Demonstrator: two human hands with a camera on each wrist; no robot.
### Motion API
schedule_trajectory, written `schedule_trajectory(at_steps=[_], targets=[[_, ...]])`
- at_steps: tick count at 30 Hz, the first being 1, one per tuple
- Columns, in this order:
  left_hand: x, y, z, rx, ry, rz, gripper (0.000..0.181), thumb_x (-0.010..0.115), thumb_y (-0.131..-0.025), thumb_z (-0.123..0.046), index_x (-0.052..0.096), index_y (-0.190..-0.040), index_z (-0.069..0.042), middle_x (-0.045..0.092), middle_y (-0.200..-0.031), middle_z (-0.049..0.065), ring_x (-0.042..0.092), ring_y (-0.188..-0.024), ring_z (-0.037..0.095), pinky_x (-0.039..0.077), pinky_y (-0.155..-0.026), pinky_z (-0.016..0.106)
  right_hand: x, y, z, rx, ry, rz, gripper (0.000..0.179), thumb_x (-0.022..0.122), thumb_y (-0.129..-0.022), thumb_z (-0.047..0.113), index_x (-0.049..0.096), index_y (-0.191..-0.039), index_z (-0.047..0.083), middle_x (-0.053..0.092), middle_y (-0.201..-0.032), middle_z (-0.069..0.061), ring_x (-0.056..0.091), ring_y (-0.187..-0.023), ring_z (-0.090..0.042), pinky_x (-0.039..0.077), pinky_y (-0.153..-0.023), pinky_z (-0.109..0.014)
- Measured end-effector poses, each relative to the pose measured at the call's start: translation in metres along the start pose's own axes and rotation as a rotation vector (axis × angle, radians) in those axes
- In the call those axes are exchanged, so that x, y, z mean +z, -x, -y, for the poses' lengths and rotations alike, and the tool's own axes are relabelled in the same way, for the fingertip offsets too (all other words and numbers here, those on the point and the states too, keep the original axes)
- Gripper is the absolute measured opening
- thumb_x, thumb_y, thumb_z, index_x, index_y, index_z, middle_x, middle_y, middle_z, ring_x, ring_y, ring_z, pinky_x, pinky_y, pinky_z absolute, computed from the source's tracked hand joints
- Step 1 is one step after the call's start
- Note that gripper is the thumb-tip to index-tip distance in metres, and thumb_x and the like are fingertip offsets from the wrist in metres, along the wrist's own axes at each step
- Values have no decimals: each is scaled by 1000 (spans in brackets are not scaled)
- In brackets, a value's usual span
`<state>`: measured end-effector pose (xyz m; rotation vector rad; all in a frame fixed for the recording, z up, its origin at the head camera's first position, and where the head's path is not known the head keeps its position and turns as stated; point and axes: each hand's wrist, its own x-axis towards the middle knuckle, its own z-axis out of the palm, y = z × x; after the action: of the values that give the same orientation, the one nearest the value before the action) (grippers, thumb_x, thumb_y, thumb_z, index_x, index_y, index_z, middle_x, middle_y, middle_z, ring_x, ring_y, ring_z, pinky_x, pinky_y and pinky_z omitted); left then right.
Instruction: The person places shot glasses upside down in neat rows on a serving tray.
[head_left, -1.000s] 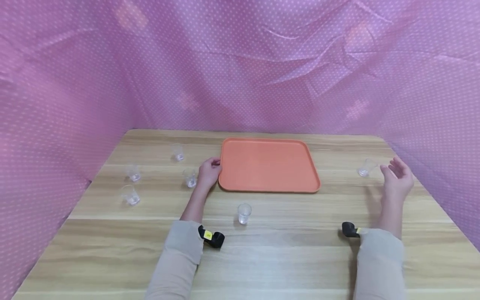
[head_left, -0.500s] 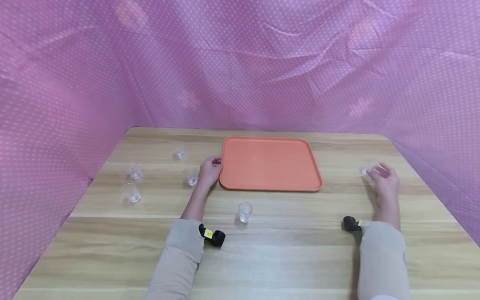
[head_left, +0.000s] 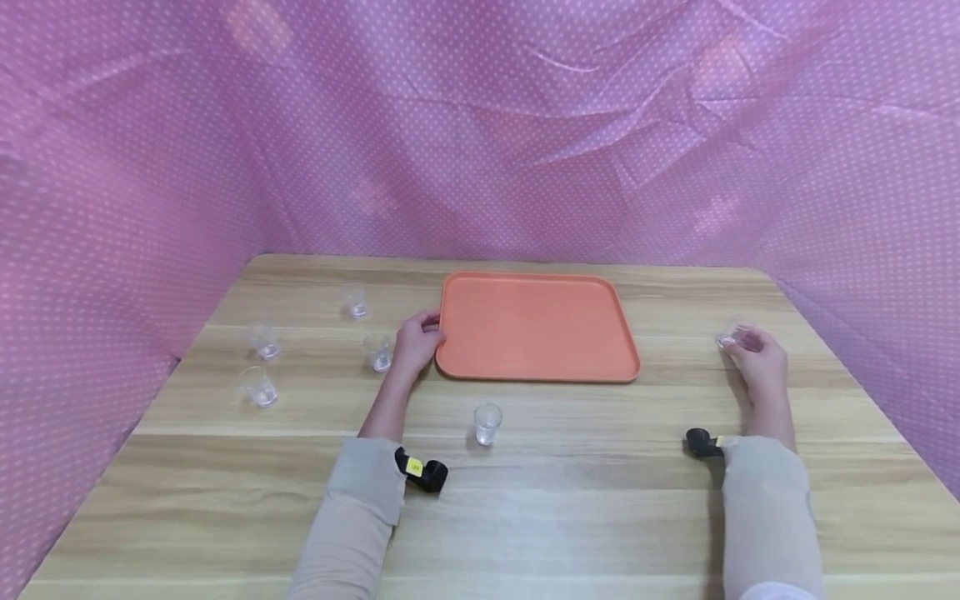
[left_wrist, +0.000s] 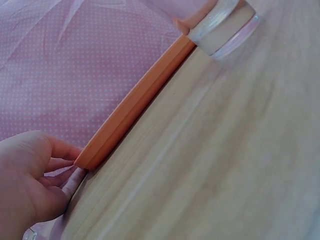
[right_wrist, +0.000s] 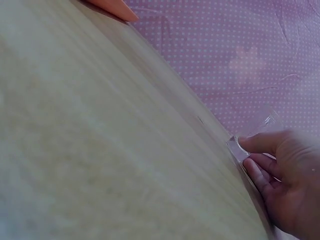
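An orange tray [head_left: 536, 329] lies flat on the wooden table. My left hand [head_left: 417, 343] holds its left rim, thumb and fingers at the edge; the left wrist view shows those fingertips [left_wrist: 77, 159] meeting the tray's corner. Far to the right, my right hand [head_left: 761, 360] pinches a small clear shot glass [head_left: 727, 337] between thumb and fingers. In the right wrist view the thumb lies across the glass's thick base [right_wrist: 237, 150], which sits at the tabletop, and part of the glass is hidden behind the hand.
Several more clear shot glasses stand left of the tray, one [head_left: 378, 357] close beside my left hand. Another shot glass [head_left: 487, 425] stands in front of the tray. A pink dotted cloth [head_left: 480, 150] hangs behind and at both sides of the table [head_left: 570, 517].
My right hand has moved left from beside the far-right shot glass and taken hold of it. The left hand stays at the tray's rim.
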<state>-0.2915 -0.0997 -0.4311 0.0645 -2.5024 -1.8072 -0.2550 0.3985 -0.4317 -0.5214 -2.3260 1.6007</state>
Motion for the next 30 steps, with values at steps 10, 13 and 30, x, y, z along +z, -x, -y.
schedule_trajectory(at_steps=[10,13,30], targets=[[-1,1,-1,29,107,31,48,54,-78,16,47,-126,11,54,-117,26,52,-107,33,45,-90,34,1,-1,0,5,47,-14,50,60,-88,13,42,-133,-2,50,-99,11,46,-88,3,39,-85,-11],[-3,1,-1,17,91,35,47,56,-79,14,48,-126,9,54,-118,24,53,-107,31,46,-88,33,0,-3,-2,9,56,-12,52,61,-88,13,41,-133,-2,49,-96,13,44,-85,5,39,-86,-11],[-13,8,-8,-96,99,133,53,58,-76,14,48,-127,7,53,-123,21,49,-113,30,41,-94,33,1,-4,-4,-17,110,-23,51,65,-86,15,46,-129,-4,49,-125,-22,51,-102,-15,40,-93,-24]])
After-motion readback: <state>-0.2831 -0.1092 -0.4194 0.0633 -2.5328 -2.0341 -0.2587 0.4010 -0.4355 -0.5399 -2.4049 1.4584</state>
